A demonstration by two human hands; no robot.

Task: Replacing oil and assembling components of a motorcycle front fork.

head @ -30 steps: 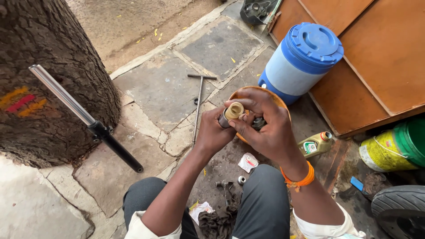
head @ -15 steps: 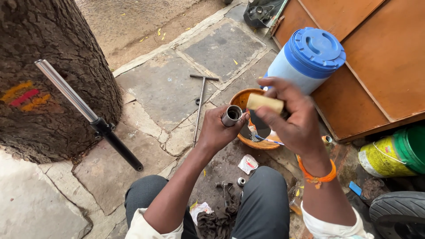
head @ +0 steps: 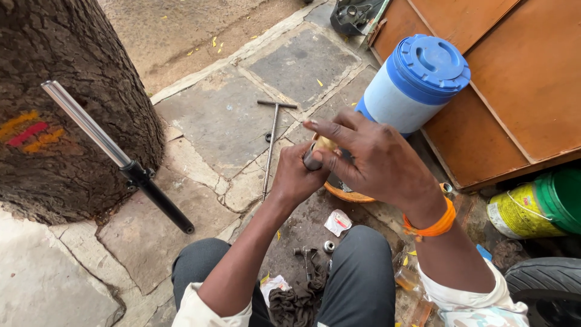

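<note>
My left hand (head: 295, 177) is closed around a short metal tube (head: 312, 160), held upright over an orange bowl (head: 346, 194) on the ground. Over the tube's top lies my right hand (head: 369, 158), wearing an orange wristband, with a small tan cylindrical piece (head: 324, 144) pinched between thumb and fingers. The tan piece sits at the tube's mouth. Most of the tube and bowl are hidden by my hands.
A blue and white water jug (head: 415, 85) stands by brown wooden boards (head: 514, 79). A shiny fork leg (head: 115, 154) leans on a tree trunk (head: 60, 103). A T-handle tool (head: 272, 144), a small hammer (head: 304, 257), a dark rag (head: 296, 300) and yellow-green tins (head: 535, 209) lie around.
My right hand lifted the tan piece off the tube, held it up over the bowl, then brought it back down onto the tube's top. My left hand kept its grip.
</note>
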